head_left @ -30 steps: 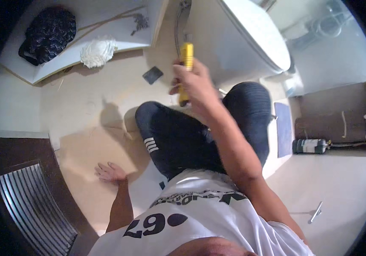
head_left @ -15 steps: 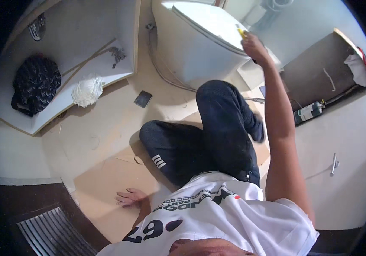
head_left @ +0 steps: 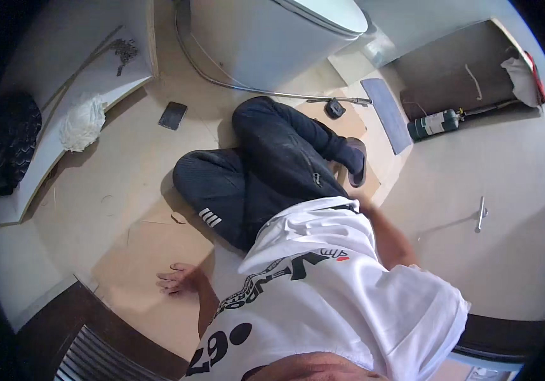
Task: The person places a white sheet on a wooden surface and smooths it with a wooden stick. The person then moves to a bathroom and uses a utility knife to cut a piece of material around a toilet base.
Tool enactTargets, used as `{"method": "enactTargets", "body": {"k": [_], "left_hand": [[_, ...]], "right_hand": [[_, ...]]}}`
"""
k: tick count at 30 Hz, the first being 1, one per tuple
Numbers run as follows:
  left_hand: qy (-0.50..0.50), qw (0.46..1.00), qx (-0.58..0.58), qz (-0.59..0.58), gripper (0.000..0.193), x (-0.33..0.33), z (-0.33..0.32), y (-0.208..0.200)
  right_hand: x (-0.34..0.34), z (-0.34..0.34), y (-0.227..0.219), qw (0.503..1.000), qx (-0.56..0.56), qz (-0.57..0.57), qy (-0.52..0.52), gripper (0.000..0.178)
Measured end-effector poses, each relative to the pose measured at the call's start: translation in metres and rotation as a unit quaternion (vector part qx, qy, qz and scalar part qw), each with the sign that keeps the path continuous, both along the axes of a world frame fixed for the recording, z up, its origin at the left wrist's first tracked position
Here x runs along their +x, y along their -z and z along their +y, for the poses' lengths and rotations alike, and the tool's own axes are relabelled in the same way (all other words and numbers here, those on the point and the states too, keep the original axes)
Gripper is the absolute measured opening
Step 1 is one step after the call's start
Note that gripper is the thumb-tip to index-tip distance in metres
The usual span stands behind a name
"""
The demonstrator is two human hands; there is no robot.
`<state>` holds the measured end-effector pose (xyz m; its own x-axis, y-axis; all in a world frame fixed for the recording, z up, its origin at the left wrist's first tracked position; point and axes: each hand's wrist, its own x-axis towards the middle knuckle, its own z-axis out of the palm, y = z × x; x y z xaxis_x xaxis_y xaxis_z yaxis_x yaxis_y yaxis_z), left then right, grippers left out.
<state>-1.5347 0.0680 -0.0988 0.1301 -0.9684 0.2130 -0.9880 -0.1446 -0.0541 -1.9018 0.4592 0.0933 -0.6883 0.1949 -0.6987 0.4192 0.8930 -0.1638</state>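
Left: one black bag (head_left: 11, 143), one white cloth bundle (head_left: 83, 124), one dark flat rectangle (head_left: 172, 115). Far middle: one hose (head_left: 240, 87), one small black case (head_left: 334, 108). Right: one green cylinder (head_left: 436, 124), one bar handle (head_left: 481, 214). Near: two hands, one left hand (head_left: 180, 279), one mostly hidden right hand (head_left: 362, 201).

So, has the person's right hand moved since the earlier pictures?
Yes. The right hand has drawn back from the white fixture, toward the waist: half a second ago it showed right by the fixture; now it is beside the white shirt, partly hidden.
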Motion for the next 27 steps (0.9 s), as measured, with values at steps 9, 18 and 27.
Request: {"method": "enactTargets", "body": {"k": [9,18,27], "left_hand": [[-0.007,0.999,-0.030,-0.020,0.052,0.002,-0.005,0.026],[0.041,0.999,-0.020,-0.013,0.057,0.014,-0.003,0.026],[-0.021,0.998,0.048,0.024,0.059,0.000,-0.005,0.006]], "right_hand": [[0.109,0.095,0.013,0.996,0.036,-0.044,-0.073,0.025],[0.110,0.096,-0.035,0.993,0.042,-0.033,-0.104,0.021],[0.115,0.104,-0.071,0.988,0.057,-0.039,-0.140,0.017]]}}
